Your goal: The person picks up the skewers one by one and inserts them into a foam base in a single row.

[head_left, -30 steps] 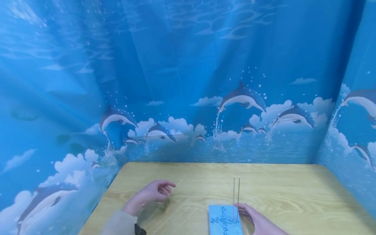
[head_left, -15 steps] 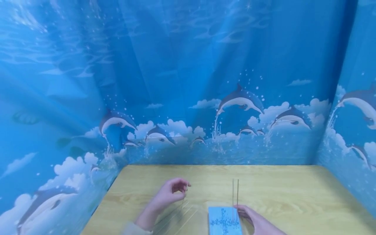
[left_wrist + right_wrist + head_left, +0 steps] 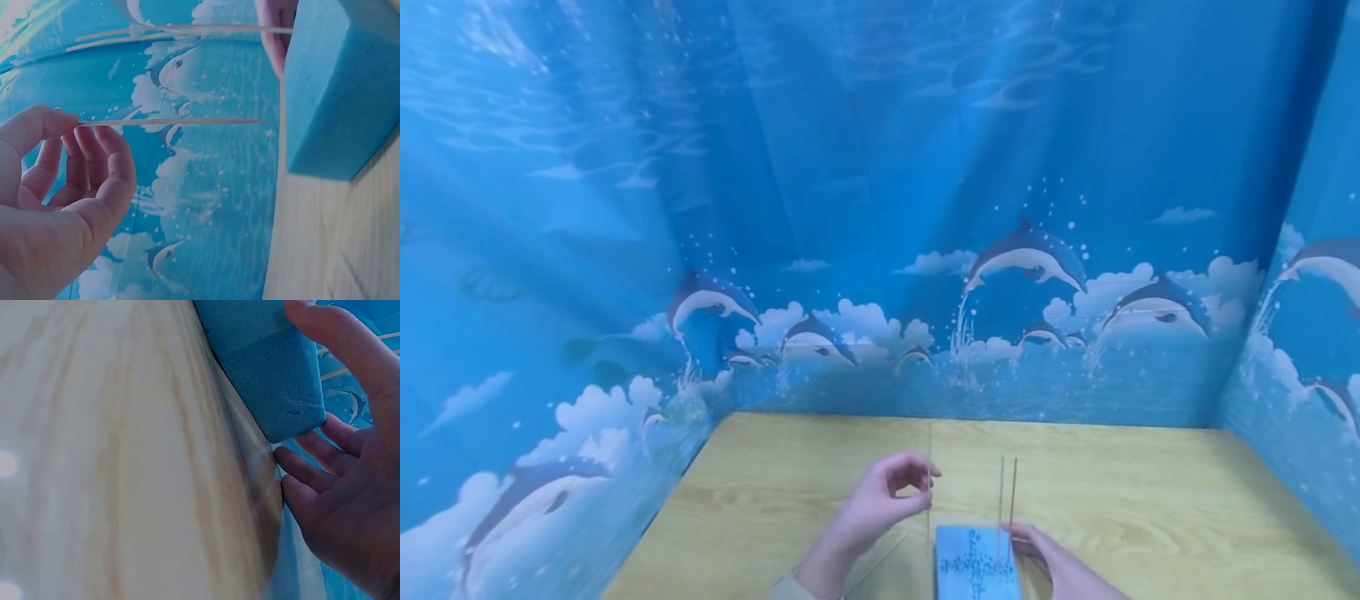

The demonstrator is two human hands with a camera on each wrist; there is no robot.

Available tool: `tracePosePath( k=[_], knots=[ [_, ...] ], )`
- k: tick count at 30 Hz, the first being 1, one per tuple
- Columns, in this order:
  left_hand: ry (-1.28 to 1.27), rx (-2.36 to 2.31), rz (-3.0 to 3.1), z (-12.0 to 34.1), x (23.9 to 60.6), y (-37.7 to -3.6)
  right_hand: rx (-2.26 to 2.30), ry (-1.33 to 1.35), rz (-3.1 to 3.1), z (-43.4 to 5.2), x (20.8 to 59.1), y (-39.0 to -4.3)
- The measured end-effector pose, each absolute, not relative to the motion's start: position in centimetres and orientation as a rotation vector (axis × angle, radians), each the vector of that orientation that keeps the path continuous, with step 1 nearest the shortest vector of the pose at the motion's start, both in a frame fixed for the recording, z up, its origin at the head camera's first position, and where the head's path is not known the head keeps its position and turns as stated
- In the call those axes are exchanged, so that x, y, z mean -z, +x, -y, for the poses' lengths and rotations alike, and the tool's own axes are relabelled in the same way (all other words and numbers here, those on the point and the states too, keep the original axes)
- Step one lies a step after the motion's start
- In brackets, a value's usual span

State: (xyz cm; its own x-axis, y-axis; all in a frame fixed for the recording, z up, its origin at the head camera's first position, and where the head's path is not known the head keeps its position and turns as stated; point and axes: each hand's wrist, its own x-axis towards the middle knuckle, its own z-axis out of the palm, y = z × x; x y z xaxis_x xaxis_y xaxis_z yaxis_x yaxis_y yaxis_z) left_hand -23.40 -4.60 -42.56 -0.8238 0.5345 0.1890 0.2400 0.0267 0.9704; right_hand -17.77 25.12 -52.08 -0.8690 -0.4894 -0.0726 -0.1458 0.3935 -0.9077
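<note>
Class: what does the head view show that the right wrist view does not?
Head only: the left hand pinching a thin stick; a dark cross pattern on the blue foam block.

Right wrist only: two glare spots on the wooden tabletop.

Both: the right hand touching that block, two other sticks, the tabletop and the dolphin backdrop.
</note>
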Motion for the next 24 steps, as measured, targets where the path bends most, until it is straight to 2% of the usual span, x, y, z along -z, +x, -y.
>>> tracePosePath(
  k=[8,15,24],
  knots=[
    [0.777,-1.933,-2.111,2.5,43.1,-22.5,1.437,-0.637,-2.421,-25.0,51.9,-17.5],
    [0.798,-2.009,-2.086,0.7,43.2,-22.2,1.455,-0.604,-2.400,-24.8,51.5,-17.5],
    [0.888,-2.005,-2.095,-0.8,43.6,-22.0,1.440,-0.665,-2.451,-24.8,51.7,-17.5]
  ],
)
